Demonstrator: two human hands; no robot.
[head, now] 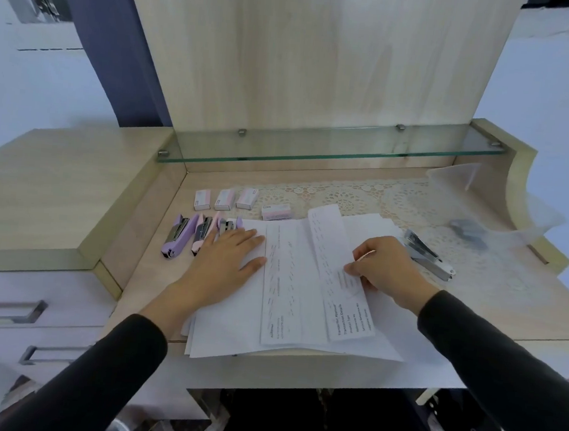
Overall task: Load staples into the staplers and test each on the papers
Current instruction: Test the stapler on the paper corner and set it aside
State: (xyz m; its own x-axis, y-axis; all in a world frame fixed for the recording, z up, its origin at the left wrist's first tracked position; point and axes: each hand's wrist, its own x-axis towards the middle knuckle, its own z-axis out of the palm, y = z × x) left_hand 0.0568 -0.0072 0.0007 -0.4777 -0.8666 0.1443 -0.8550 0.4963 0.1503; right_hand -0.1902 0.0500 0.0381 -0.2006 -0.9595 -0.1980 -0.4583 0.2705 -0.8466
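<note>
**Both hands on paper stack, staplers parked at sides**

Light wood-grain desk (495, 302) with a tall back panel and a clear glass shelf (316, 149) across the rear. Lace-pattern table mat (364, 196) covers the back half of the desk. Stack of white paper sheets (228, 327) lies centre-front, front edge hanging slightly past the desk edge; two long narrow printed slips (339, 278) rest on top, side by side, overlapping a bit.

Crumpled clear plastic bag (476, 211) sits at far right with something dark grey inside, can't tell what. Left hand (224, 261) lies flat, palm down, fingers spread, pressing the stack's left part, holding nothing. Right hand (385, 268) has fingers curled, thumb and fingertips pinching the right slip's edge.

Silver metal stapler (427, 255) lies open just right of the stack. Three lilac-and-pink plastic staplers (179, 237) lie in a row left of the stack, opened up; the rightmost is partly hidden by the left hand. Four small pink-white staple boxes (226, 200) sit behind them; the rightmost touches the stack's back edge.
</note>
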